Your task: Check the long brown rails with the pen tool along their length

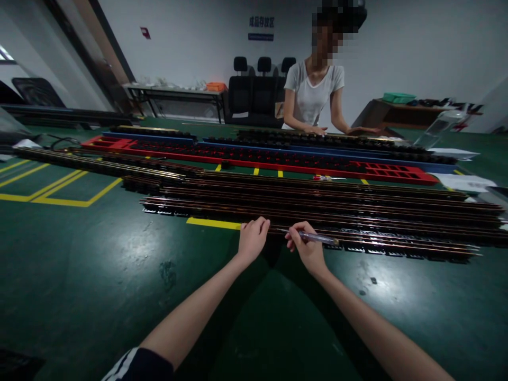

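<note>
In my right hand (305, 246) is a slim pen-like tool (319, 238) with a clear, purplish barrel, its thin tip pointing left toward my other hand. My left hand (253, 239) is closed, fingers pinched at the left end of the nearest long black strip (397, 246), which carries thin copper-coloured rods. Its fingertips hide what exactly they grip. Behind both hands, several similar black strips (317, 198) with rods lie side by side across the green table (138, 296).
A long red frame (254, 157) and a blue frame (341, 152) lie beyond the strips. A screwdriver (323, 178) rests between. Across the table a person in a white shirt (313, 92) works with both hands low. Papers (462, 182) and a clear bottle (440, 127) are right.
</note>
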Demonstrator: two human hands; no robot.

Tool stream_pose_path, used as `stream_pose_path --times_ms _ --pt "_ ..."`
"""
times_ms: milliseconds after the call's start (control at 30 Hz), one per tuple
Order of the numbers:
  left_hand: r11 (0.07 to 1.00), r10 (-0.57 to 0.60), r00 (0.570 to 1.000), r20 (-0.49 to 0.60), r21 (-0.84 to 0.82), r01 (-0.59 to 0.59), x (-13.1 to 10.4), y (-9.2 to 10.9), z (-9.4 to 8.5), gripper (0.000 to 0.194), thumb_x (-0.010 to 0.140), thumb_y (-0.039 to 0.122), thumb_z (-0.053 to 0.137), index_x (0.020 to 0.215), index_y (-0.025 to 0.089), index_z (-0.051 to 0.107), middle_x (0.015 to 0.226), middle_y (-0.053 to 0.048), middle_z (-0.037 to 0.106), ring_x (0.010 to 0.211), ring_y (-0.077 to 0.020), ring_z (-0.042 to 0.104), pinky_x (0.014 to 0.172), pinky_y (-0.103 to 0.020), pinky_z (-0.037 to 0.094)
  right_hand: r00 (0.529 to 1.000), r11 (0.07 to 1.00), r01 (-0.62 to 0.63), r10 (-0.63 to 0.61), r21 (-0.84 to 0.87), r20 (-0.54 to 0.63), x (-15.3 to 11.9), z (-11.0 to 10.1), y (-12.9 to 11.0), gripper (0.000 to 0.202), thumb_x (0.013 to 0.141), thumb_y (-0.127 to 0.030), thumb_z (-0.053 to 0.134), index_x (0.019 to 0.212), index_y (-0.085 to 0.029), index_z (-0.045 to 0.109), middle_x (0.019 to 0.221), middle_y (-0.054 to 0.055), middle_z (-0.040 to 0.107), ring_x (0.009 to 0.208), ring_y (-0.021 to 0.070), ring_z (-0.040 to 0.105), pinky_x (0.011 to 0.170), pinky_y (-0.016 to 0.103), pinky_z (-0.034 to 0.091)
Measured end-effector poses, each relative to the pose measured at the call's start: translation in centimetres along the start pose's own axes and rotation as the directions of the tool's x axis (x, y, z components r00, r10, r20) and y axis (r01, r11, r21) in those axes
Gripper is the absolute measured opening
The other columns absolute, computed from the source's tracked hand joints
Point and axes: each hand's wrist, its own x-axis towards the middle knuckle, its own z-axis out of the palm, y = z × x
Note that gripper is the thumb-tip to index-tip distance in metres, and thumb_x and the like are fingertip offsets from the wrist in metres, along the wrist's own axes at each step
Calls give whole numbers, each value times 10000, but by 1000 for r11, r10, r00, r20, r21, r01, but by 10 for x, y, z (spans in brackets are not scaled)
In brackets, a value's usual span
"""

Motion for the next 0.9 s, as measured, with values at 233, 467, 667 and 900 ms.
stream_pose_path --times_ms 233,467,667,900 --pt "1000 -24 999 28 4 24 -1 4 -4 288 966 283 304 892 225 576 815 17 667 820 -154 608 842 -315 354 1000 1000 12 -12 -21 -13 -4 -3 0 295 802 -482 587 770 -197 517 650 27 669 420 109 544 403 232 447" --pt "1000 -27 999 30 15 27 0 4 -4 297 966 275 298 938 230 590 812 13 668 830 -155 607 849 -317 353 998 999 -19 21 -42 63 -3 -3 0 314 772 -489 612 826 -179 596 722 70 715 433 125 563 397 246 455" --pt "1000 -11 1000 26 25 10 0 4 -4 305 962 260 297 945 228 600 799 16 667 822 -162 611 832 -323 356 997 998 -14 18 -63 73 -3 -4 3 306 795 -475 584 847 -174 602 744 78 720 439 124 562 404 245 449" --pt "1000 -9 999 36 19 8 0 3 -4 300 962 254 298 955 234 597 808 16 669 827 -153 606 834 -315 362 998 993 29 -23 -112 53 -3 -3 2 301 815 -478 565 810 -179 591 738 71 709 441 125 561 404 245 438"
